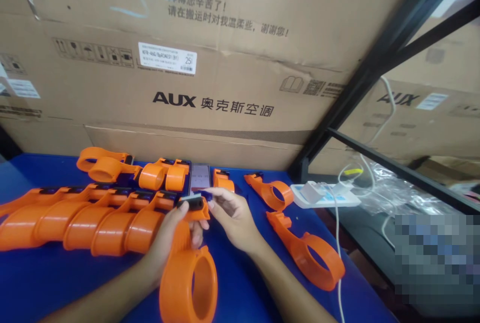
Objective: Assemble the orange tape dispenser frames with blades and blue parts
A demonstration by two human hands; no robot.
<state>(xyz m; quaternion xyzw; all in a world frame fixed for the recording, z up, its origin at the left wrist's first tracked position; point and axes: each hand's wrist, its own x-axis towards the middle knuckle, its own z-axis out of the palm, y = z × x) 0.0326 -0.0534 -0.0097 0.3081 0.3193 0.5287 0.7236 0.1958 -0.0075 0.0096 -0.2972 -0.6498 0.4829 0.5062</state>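
Note:
An orange tape dispenser point(188, 283) hangs from my left hand point(167, 238), its round hub pointing down towards me. My left thumb presses on the black part at its head, where a toothed metal blade point(190, 197) sticks up. My right hand point(234, 218) is at the far end of this head, thumb and forefinger pinching a small dark blue piece point(205, 195) at the blade's end. Whether that piece is fixed to the dispenser I cannot tell. To the left of my hands, several more orange tape dispensers point(108, 225) lie overlapping in a row.
Behind the row lie more dispensers point(152, 175) and a phone point(200, 177) with a lit screen. Two dispensers without black heads point(318, 258) rest at the right of the blue table surface point(240, 283). A white power strip point(325, 196) with cables, a black metal frame point(360, 88) and large cartons point(210, 83) surround it.

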